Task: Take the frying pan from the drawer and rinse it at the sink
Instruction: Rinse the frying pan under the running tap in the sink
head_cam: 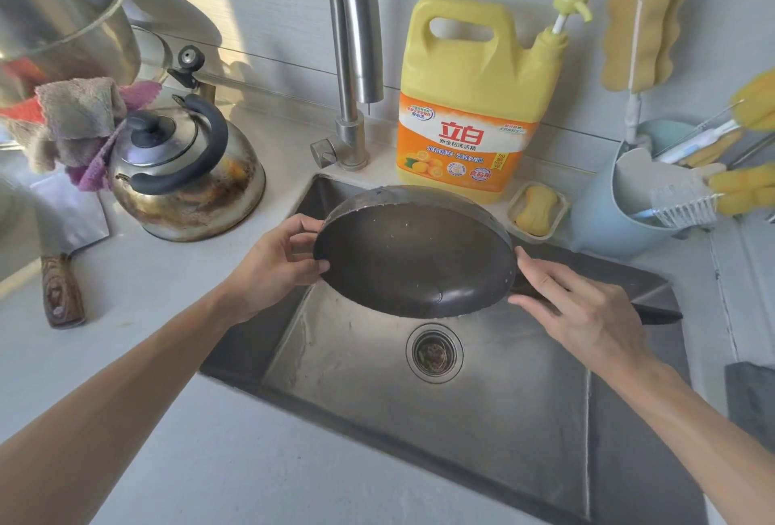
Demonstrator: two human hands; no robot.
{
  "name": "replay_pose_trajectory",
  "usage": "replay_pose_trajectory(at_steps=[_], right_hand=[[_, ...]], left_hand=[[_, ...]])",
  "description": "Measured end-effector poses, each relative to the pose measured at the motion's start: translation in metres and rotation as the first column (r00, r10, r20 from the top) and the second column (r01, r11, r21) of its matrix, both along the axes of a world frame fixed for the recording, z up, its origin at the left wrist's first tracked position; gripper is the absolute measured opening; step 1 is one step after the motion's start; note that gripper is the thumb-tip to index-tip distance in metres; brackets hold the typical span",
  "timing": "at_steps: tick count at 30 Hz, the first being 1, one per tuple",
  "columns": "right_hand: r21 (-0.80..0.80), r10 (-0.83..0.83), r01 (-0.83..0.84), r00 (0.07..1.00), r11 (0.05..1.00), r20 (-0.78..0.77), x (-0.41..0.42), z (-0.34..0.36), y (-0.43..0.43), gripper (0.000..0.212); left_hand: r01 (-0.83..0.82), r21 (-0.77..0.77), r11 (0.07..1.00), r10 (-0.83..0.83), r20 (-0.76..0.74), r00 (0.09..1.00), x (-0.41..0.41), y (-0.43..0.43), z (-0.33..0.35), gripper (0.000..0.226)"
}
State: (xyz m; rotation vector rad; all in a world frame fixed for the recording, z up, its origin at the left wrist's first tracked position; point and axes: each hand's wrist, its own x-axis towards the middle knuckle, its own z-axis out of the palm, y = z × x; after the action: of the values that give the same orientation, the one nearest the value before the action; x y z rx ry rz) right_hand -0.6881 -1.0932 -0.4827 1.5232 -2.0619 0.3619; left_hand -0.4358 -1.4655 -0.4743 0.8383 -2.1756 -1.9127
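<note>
Kitchen counter (176,356), steel sink (419,419) below me: pan (413,258) held tilted over the basin, under the tap (354,33). My left hand (279,266) clamps its left rim, right hand (583,310) wraps the handle at the right edge. Detergent jug (474,100) behind, kettle (188,172) left.

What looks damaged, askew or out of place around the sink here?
The frying pan, held tilted over the sink by the left hand and right hand, has a chipped, worn rim. The kettle is scorched and stained. Debris sits in the drain strainer.
</note>
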Motion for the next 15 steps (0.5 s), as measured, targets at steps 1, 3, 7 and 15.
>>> replay_pose_trajectory(at_steps=[1,3,7,15], right_hand=[[0.015,-0.006,0.005,0.997,1.0,0.072,0.001,0.002,-0.002,0.063],[0.08,-0.064,0.038,0.939,0.996,0.338,0.001,0.006,-0.003,0.072],[0.346,-0.304,0.0,0.476,0.938,0.825,0.001,0.016,-0.005,0.088],[0.456,-0.414,-0.116,0.27,0.882,0.869,0.016,0.028,0.005,0.089]], left_hand=[[0.007,-0.012,1.0,-0.007,0.01,1.0,0.001,0.0,0.001,0.04],[0.027,-0.048,0.998,-0.027,0.019,0.999,0.002,0.002,0.007,0.046],[0.039,-0.142,0.989,-0.033,0.045,0.998,0.001,0.012,0.014,0.051],[0.074,-0.005,0.997,-0.073,0.147,0.987,0.011,0.023,0.021,0.058]])
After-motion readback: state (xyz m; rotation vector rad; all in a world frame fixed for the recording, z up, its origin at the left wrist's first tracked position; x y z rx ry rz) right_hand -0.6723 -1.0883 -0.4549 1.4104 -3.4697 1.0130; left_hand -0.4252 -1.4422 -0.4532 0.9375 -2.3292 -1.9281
